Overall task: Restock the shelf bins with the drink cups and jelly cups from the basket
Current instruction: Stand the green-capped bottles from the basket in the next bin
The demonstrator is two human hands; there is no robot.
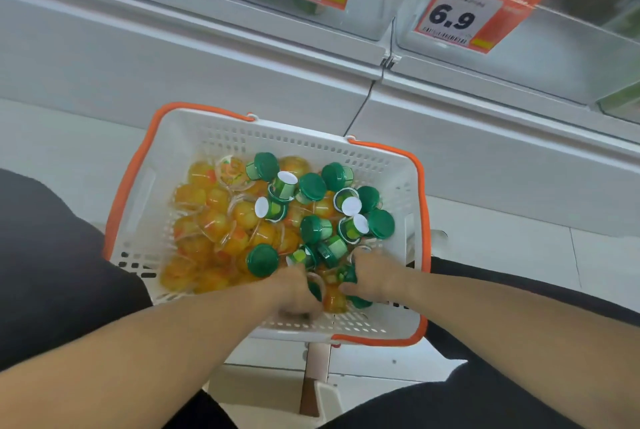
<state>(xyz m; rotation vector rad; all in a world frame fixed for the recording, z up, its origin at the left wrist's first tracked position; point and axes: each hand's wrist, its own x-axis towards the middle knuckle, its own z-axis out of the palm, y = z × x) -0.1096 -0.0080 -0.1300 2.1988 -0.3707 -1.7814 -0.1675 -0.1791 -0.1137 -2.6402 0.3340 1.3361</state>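
Both hands (332, 285) dig among drink cups (313, 227) in basket (194, 137).

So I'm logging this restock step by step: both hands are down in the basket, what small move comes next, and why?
Probably lift the hands out with whatever cups they have gathered. Both the left hand and right hand are buried among the green drink cups at the near edge of the basket, beside the jelly cups. Their grips are blurred, so I can't confirm a hold.

Both bare forearms reach forward, converging. Left hand (294, 290) and right hand (372, 276) sit close together, fingers curled downward.
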